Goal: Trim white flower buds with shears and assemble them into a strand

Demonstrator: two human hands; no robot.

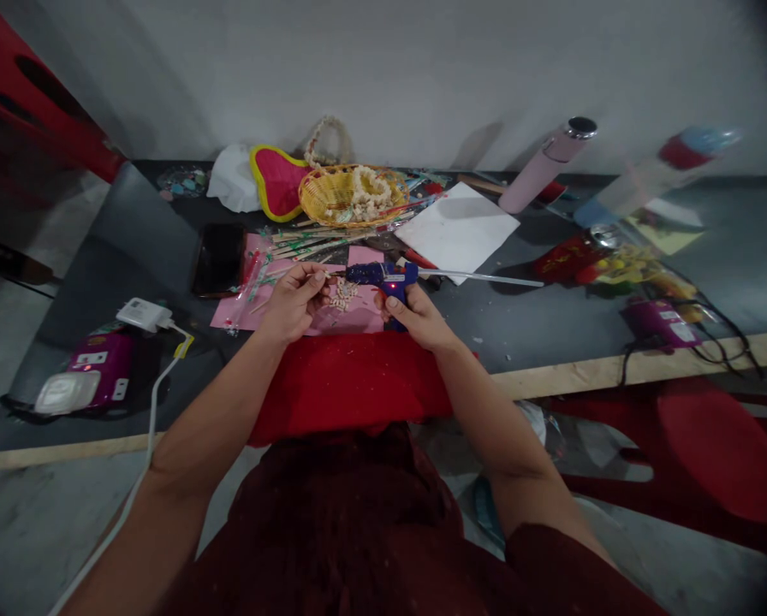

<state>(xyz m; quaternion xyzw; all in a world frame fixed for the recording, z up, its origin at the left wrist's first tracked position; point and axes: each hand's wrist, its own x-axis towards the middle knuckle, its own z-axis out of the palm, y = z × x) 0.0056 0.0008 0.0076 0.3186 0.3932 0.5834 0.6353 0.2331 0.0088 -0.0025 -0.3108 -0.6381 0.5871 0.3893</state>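
My right hand (420,316) is wrapped round the grip of a blue hot glue gun (393,275) with a small red light lit on its side. A long translucent glue stick (486,278) runs out of its back end to the right. The gun's nozzle points left, at the fingertips of my left hand (297,299), which are pinched together. Something small and pale seems to be between them, too small to name. Just below the nozzle, a pile of small cream-coloured pieces (343,295) lies on a pink sheet (364,320).
Behind my hands stand a yellow woven basket (323,192) and a pink-and-yellow cushion-like shape (281,184). Thin sticks (312,239) and white paper (464,227) lie nearby. A phone (218,260) and purple power socket (101,368) are left; a pink flask (544,167) stands right.
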